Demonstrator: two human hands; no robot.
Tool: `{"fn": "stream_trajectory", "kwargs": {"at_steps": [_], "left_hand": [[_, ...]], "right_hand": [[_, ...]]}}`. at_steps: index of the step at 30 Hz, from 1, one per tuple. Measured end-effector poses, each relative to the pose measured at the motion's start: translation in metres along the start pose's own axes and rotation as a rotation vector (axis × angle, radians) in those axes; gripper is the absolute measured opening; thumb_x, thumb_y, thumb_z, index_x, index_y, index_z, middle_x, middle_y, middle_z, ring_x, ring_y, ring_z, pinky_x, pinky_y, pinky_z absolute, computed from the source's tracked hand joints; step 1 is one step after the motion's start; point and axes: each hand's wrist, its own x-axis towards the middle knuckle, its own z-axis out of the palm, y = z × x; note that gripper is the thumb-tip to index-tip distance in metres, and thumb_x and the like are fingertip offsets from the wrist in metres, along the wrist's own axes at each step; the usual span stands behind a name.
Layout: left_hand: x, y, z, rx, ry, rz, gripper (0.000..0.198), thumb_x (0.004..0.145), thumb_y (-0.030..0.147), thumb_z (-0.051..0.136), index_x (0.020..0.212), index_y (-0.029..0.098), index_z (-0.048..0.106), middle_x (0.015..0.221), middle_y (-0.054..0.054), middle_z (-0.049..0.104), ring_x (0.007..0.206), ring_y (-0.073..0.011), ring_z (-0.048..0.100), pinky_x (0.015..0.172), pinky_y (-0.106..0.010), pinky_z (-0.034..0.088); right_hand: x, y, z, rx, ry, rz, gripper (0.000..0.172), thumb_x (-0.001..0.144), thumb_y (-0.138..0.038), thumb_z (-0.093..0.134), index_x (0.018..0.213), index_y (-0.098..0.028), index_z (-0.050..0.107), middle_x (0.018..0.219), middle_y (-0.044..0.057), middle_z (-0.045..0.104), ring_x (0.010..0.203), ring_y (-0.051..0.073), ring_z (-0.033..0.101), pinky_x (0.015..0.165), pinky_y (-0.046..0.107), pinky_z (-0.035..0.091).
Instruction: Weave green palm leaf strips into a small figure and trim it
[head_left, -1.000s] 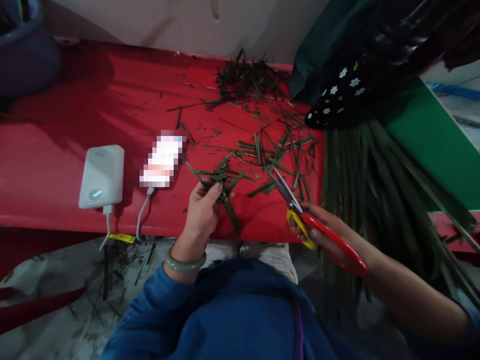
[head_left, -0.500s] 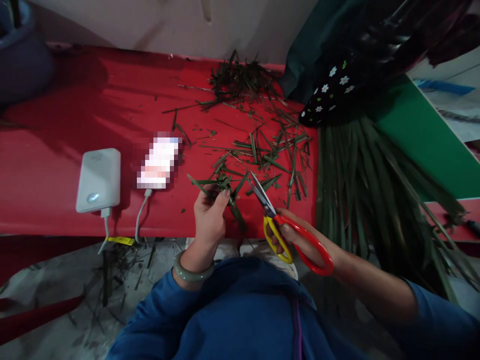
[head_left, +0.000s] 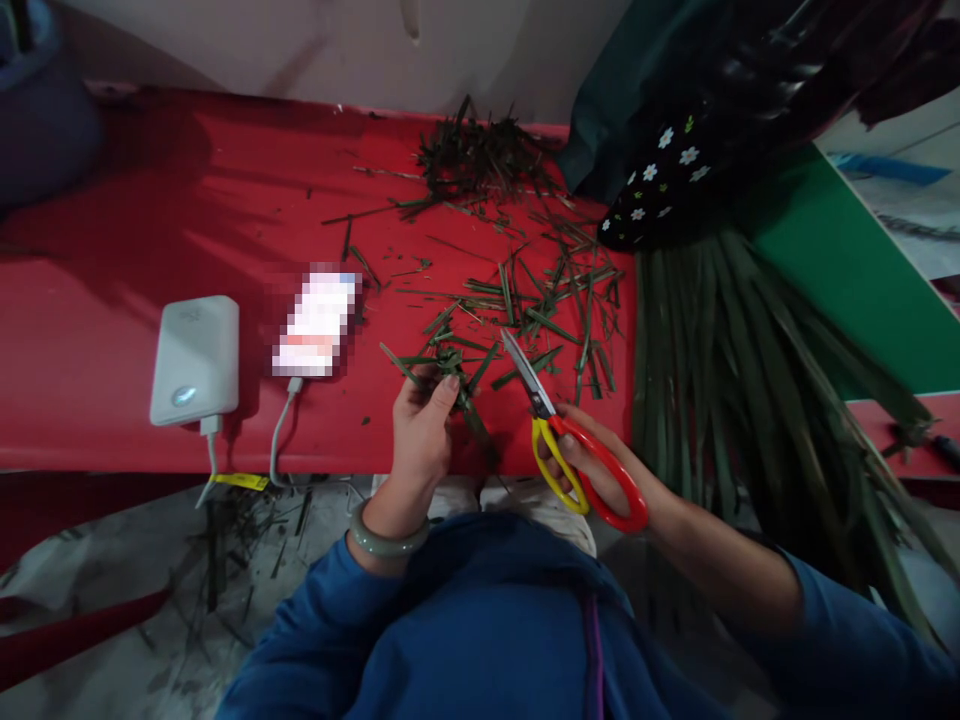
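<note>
Red table (head_left: 112, 250) takes up most of the view, one of it, with one big sheaf of long green leaves (head_left: 720, 370) hanging off its right end. Scattered leaf trimmings (head_left: 525, 290) all over, way too many to count. Then one white power bank (head_left: 195, 358), one phone (head_left: 319, 322) (screen blurred) just beside it, two cables going off the front edge. One pair of scissors (head_left: 559, 435), red and yellow handles, blades closed or near enough. Right hand (head_left: 592, 470) is wrapped through the handles. Left hand (head_left: 424, 430) is pinched shut on one small woven leaf piece (head_left: 450, 365) at the table's front edge. Compared with a second ago, the scissors have swung in leftward, so the blades now sit just beside the leaf piece.
</note>
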Motion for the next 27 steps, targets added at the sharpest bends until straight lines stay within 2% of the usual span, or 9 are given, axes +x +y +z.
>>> {"fn": "stream_trajectory", "kwargs": {"at_steps": [5, 10, 15, 20, 22, 23, 26, 27], "left_hand": [[0.004, 0.0, -0.001, -0.008, 0.002, -0.026, 0.032, 0.057, 0.03, 0.071, 0.08, 0.019, 0.05, 0.07, 0.005, 0.055, 0.06, -0.0055, 0.055, 0.053, -0.017, 0.042], [0.0, 0.001, 0.009, -0.028, -0.052, -0.068, 0.035, 0.057, 0.033, 0.07, 0.065, 0.018, 0.04, 0.059, 0.008, 0.048, 0.049, -0.0035, 0.049, 0.046, -0.017, 0.034], [-0.016, -0.001, 0.025, -0.016, -0.119, -0.078, 0.034, 0.058, 0.03, 0.069, 0.059, 0.016, 0.038, 0.058, 0.007, 0.047, 0.053, -0.0031, 0.046, 0.053, -0.017, 0.037], [-0.019, -0.004, 0.022, -0.006, -0.21, -0.092, 0.026, 0.064, 0.033, 0.065, 0.063, 0.016, 0.045, 0.068, 0.004, 0.053, 0.06, -0.0045, 0.05, 0.059, -0.018, 0.041], [-0.015, -0.004, 0.017, 0.005, -0.173, -0.081, 0.023, 0.067, 0.036, 0.062, 0.073, 0.018, 0.049, 0.074, 0.002, 0.055, 0.061, -0.0053, 0.052, 0.059, -0.019, 0.042], [-0.014, -0.003, 0.014, 0.016, -0.115, -0.044, 0.023, 0.068, 0.036, 0.061, 0.079, 0.019, 0.049, 0.074, 0.002, 0.055, 0.06, -0.0052, 0.052, 0.058, -0.019, 0.042], [-0.015, 0.004, 0.006, 0.091, 0.148, 0.226, 0.025, 0.069, 0.032, 0.061, 0.088, 0.021, 0.049, 0.069, 0.004, 0.049, 0.056, -0.0035, 0.047, 0.052, -0.016, 0.038], [-0.017, 0.007, 0.004, 0.135, 0.173, 0.31, 0.025, 0.07, 0.03, 0.06, 0.091, 0.022, 0.049, 0.067, 0.005, 0.048, 0.054, -0.0034, 0.046, 0.052, -0.016, 0.038]], "right_hand": [[-0.005, 0.0, -0.004, -0.072, 0.02, -0.093, 0.046, 0.069, -0.045, 0.059, 0.105, -0.022, 0.043, 0.08, 0.0, 0.053, 0.063, 0.01, 0.052, 0.056, 0.025, 0.045], [-0.005, -0.002, 0.018, -0.081, 0.124, -0.143, 0.051, 0.062, -0.032, 0.068, 0.105, -0.023, 0.042, 0.083, 0.0, 0.054, 0.075, 0.015, 0.056, 0.067, 0.03, 0.048], [0.002, -0.002, 0.046, -0.053, 0.273, -0.259, 0.047, 0.064, -0.029, 0.065, 0.105, -0.027, 0.04, 0.09, 0.001, 0.055, 0.082, 0.015, 0.055, 0.073, 0.032, 0.048], [0.006, -0.003, 0.05, -0.033, 0.359, -0.313, 0.037, 0.068, -0.029, 0.059, 0.099, -0.027, 0.04, 0.085, -0.001, 0.054, 0.076, 0.014, 0.054, 0.071, 0.031, 0.047], [0.006, -0.005, 0.046, -0.03, 0.392, -0.338, 0.038, 0.067, -0.03, 0.059, 0.099, -0.028, 0.039, 0.085, -0.001, 0.053, 0.076, 0.014, 0.054, 0.07, 0.031, 0.047], [0.006, -0.006, 0.045, -0.037, 0.413, -0.343, 0.038, 0.067, -0.03, 0.059, 0.1, -0.028, 0.039, 0.086, -0.001, 0.053, 0.076, 0.014, 0.054, 0.07, 0.031, 0.047], [0.007, -0.01, 0.041, -0.074, 0.481, -0.351, 0.038, 0.067, -0.029, 0.058, 0.1, -0.027, 0.038, 0.085, -0.001, 0.053, 0.075, 0.014, 0.054, 0.069, 0.031, 0.047], [0.007, -0.011, 0.041, -0.089, 0.5, -0.361, 0.038, 0.068, -0.029, 0.057, 0.1, -0.027, 0.038, 0.084, -0.001, 0.053, 0.075, 0.014, 0.055, 0.069, 0.031, 0.047]]}}
